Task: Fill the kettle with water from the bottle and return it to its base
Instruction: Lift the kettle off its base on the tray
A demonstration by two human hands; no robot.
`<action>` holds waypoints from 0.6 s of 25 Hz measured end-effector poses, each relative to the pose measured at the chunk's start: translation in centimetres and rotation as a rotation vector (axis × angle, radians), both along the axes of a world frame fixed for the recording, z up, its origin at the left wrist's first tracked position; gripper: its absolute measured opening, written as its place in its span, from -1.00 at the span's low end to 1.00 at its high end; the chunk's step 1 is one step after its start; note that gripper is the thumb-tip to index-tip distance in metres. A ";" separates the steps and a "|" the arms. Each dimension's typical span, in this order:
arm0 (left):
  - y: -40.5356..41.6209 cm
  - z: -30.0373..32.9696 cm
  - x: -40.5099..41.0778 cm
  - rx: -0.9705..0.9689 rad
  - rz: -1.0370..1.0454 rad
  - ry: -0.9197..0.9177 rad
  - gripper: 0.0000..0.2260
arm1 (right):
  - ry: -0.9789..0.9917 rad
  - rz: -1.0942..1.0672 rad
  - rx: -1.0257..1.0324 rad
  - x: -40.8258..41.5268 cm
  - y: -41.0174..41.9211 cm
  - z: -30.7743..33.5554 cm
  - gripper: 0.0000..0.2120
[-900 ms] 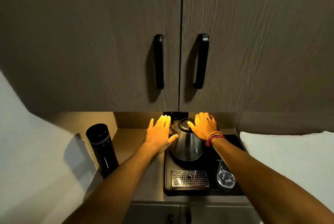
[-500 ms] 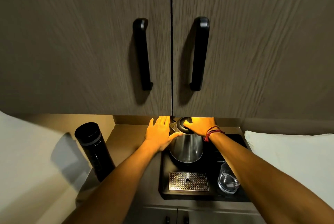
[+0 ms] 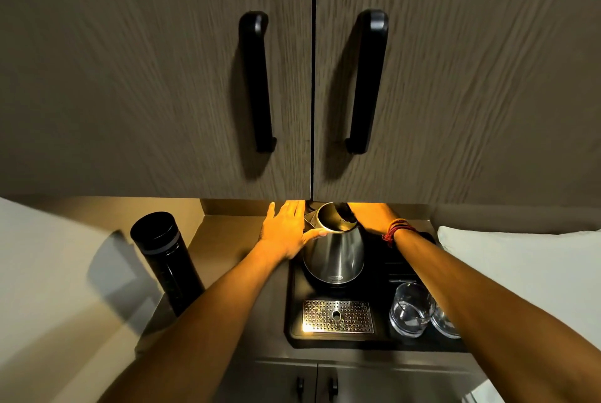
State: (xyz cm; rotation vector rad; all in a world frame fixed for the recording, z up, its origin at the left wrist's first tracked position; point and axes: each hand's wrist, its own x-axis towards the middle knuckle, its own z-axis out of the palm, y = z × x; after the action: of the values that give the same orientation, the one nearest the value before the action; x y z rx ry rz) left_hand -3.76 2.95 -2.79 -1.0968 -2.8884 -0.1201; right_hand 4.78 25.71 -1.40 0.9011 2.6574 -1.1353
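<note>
Now my left hand (image 3: 286,233) lies open against the steel kettle (image 3: 335,256); my right hand (image 3: 367,219) grips its raised black lid (image 3: 345,212)

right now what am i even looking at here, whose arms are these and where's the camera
There is no machine here: these are a person's two bare arms, filmed by a wide-angle camera worn on their head, looking forward and down. That is why the cupboard doors loom so large above.

Below them is a small counter. On a black tray stands a steel kettle on its base, with a perforated metal drip plate and two drinking glasses in front. Off the tray, to the left, stands a tall black bottle.

The left hand rests open against the kettle's side, steadying it. The right hand is at the kettle's top, where the black lid is tipped up, so the opening shows.
</note>
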 end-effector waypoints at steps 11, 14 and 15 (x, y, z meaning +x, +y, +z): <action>-0.7 0.9 1.1 0.019 0.001 -0.059 -0.11 | 0.242 -0.119 -0.004 0.5 -0.1 -0.7 -0.63; -1.9 1.4 0.7 0.030 0.017 -0.044 -0.09 | 0.301 -0.167 -0.031 0.2 -1.2 0.5 -0.64; -2.6 1.7 0.4 0.045 0.038 -0.036 -0.09 | 0.313 -0.174 -0.041 0.0 -1.5 0.8 -0.63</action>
State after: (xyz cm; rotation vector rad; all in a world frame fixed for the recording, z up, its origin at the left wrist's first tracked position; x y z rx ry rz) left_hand -3.34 0.38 -1.13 -1.0423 -2.9209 -0.2037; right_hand 4.78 24.21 -0.62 1.0415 2.8271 -1.4760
